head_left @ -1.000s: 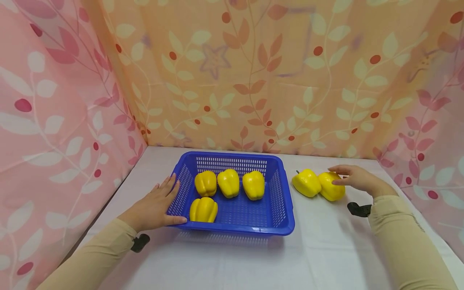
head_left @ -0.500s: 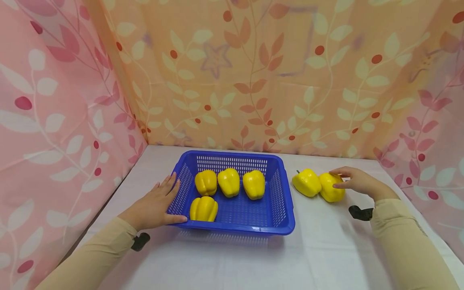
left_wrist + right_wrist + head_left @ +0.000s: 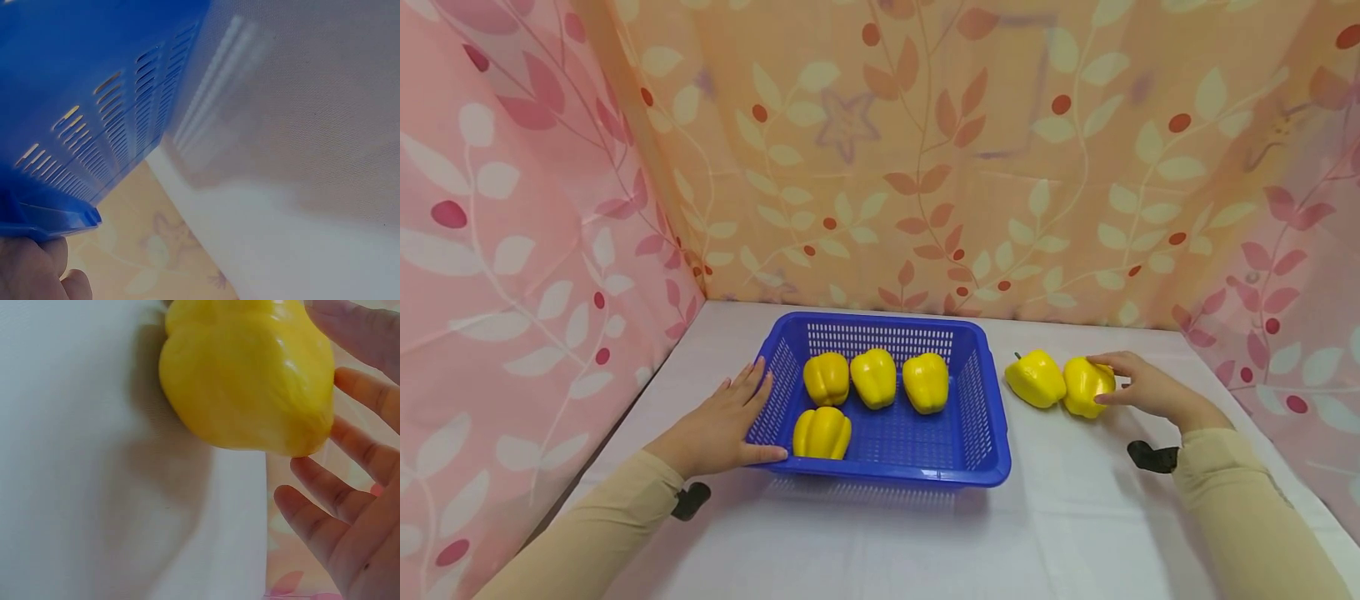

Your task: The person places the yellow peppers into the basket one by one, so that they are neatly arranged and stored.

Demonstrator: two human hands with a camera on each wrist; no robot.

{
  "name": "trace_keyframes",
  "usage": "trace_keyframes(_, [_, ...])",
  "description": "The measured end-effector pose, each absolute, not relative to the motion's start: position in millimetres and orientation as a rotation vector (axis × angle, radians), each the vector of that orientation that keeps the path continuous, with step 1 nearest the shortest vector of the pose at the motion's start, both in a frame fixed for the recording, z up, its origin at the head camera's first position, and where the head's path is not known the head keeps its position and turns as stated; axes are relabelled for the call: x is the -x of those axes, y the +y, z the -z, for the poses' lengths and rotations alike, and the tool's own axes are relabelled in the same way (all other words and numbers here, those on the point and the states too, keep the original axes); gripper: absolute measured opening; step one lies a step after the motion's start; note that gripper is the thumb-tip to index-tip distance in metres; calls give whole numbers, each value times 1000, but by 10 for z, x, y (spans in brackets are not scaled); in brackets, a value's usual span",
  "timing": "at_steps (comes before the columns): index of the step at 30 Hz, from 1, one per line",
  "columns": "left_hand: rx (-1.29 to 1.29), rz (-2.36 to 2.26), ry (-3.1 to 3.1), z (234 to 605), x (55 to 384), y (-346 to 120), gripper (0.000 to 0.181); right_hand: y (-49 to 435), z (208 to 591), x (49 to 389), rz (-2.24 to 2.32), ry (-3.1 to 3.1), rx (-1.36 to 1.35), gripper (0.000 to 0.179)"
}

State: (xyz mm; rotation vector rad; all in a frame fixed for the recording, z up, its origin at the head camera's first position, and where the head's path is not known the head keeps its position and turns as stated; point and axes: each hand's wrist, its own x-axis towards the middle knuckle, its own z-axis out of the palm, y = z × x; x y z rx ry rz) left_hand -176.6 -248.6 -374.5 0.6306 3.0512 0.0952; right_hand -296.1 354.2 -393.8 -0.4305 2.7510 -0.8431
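A blue plastic basket [image 3: 895, 473] stands on the table with several yellow bell peppers [image 3: 872, 379] inside, three along the back and one at the front left. My left hand [image 3: 718, 425] rests on its left rim, fingers spread and thumb along the front corner. To the right of the basket, two more yellow bell peppers lie side by side: a left one [image 3: 1035, 379] with its stem showing, and a right one [image 3: 1086, 387]. My right hand [image 3: 1153, 392] is at the right one, thumb and fingertips at its surface; the right wrist view shows the fingers [image 3: 319, 525] spread and nearly straight.
A white cloth [image 3: 1045, 533] covers the table. Patterned curtains [image 3: 925, 167] close off the back and both sides. Dark wrist-worn devices [image 3: 1150, 457] sit under both wrists.
My right hand has shifted slightly to the right, and the right bell pepper has turned a little. My left hand and the basket stay in place.
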Motion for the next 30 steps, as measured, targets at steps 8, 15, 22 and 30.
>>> trace_keyframes(8, [-630,-89,3051,3758,1769,-2491,113,3559,4098,2937,921,2728,400,98])
trace_keyframes(15, [-630,-104,3046,3751,1768,-2483,113,3538,4196,2933,972,2719,359,108])
trace_keyframes(22, [-635,-105,3048,3752,1765,-2481,114,3539,4263,2955,987,2741,334,110])
trace_keyframes(30, [-624,-125,3042,3729,1751,-2472,111,3525,4282,2959,933,2790,349,111])
